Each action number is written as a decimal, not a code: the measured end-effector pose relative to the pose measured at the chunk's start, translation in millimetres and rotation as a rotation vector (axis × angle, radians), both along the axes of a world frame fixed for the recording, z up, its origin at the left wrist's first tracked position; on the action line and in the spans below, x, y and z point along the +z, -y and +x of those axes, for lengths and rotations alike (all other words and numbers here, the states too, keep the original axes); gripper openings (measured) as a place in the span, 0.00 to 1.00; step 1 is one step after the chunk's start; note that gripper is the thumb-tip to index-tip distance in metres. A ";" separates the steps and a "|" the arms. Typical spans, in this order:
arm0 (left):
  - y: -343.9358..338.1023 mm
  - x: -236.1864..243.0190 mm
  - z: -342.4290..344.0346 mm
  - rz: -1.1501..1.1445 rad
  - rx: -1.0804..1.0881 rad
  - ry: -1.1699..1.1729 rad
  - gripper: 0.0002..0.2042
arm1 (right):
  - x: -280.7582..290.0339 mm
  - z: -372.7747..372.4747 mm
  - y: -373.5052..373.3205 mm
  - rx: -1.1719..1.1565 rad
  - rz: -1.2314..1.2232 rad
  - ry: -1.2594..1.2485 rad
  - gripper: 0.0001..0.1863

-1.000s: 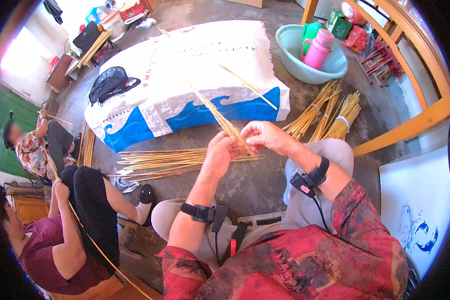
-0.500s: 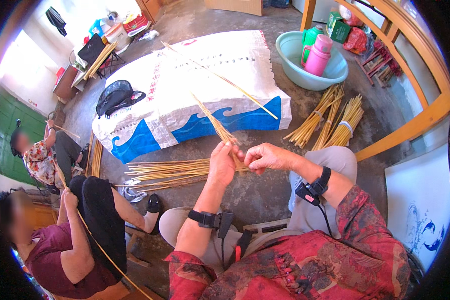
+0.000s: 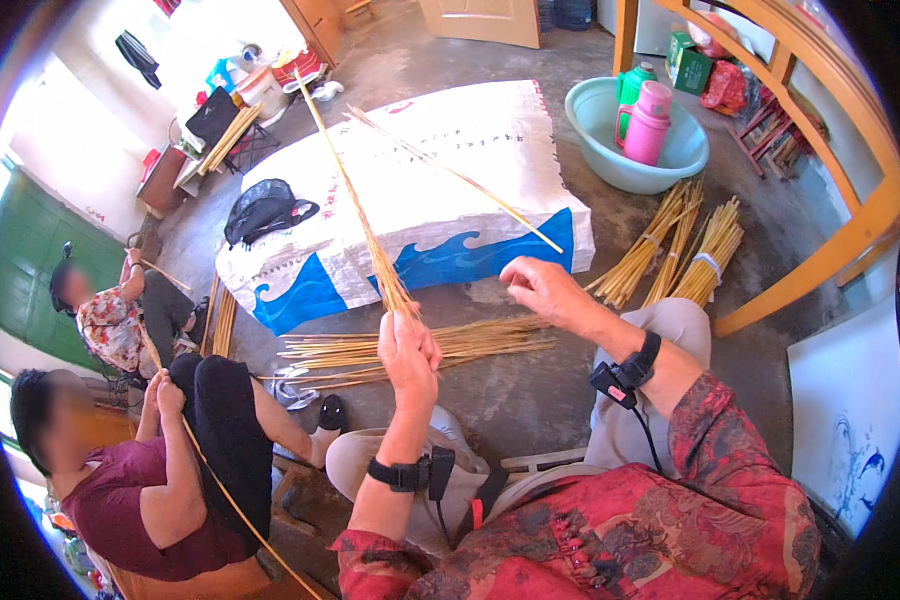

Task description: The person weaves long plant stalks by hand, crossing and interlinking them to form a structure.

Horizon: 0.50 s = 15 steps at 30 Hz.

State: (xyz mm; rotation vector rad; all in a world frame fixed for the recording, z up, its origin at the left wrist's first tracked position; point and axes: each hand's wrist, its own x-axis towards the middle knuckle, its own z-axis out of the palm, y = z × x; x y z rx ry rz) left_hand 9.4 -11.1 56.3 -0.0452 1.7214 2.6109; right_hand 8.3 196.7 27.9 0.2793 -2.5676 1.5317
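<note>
My left hand (image 3: 408,350) is closed round the frayed, brush-like end of a long yellow straw stalk (image 3: 355,205). The stalk slants up and away over a white woven sheet (image 3: 450,110) with a blue wave pattern. To the right, my right hand (image 3: 550,292) hangs in the air before the sheet's front edge, fingers loosely bent and apart, holding nothing. Another thin stalk (image 3: 460,175) lies diagonally across the sheet. Beneath my hands, a spread of loose stalks (image 3: 450,345) lies on the floor.
Tied stalk bundles (image 3: 705,250) lie at the right, near a pale blue basin (image 3: 585,140) holding a pink flask (image 3: 648,130) and a green one. A black bag (image 3: 265,210) sits on the sheet's left. Two people sit at the left, the nearer holding a long stalk (image 3: 220,470).
My hands have parted: the left moved left and down with the stalk, which now points farther left; the right rose to the right and its pinched fingers loosened. The view shifted slightly.
</note>
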 end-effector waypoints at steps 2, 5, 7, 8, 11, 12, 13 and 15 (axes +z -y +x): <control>6.8 6.2 14.5 -0.171 -0.051 -0.048 0.10 | 6.2 -3.1 -0.2 -0.112 0.053 -0.123 0.15; 20.4 3.8 34.5 -0.246 -0.207 -0.029 0.08 | 24.1 -3.4 -4.6 -0.217 0.106 -0.260 0.25; 25.9 8.7 45.7 -0.290 -0.248 -0.072 0.08 | 39.9 -6.5 -9.6 -0.420 0.401 -0.592 0.28; 30.0 13.1 50.1 -0.311 -0.348 -0.010 0.09 | 42.8 -7.7 -12.8 -0.415 0.395 -0.597 0.28; 41.6 30.0 58.5 -0.369 -0.465 0.055 0.10 | 51.2 -5.5 -24.2 -0.538 0.448 -0.720 0.29; 47.5 34.4 61.8 -0.477 -0.487 0.045 0.10 | 54.5 -3.3 -27.8 -0.554 0.506 -0.746 0.28; 51.9 36.2 63.6 -0.580 -0.515 0.038 0.10 | 56.5 -0.9 -32.1 -0.574 0.573 -0.767 0.28; 60.3 40.6 65.6 -0.593 -0.518 0.038 0.11 | 57.8 1.2 -39.4 -0.579 0.606 -0.765 0.23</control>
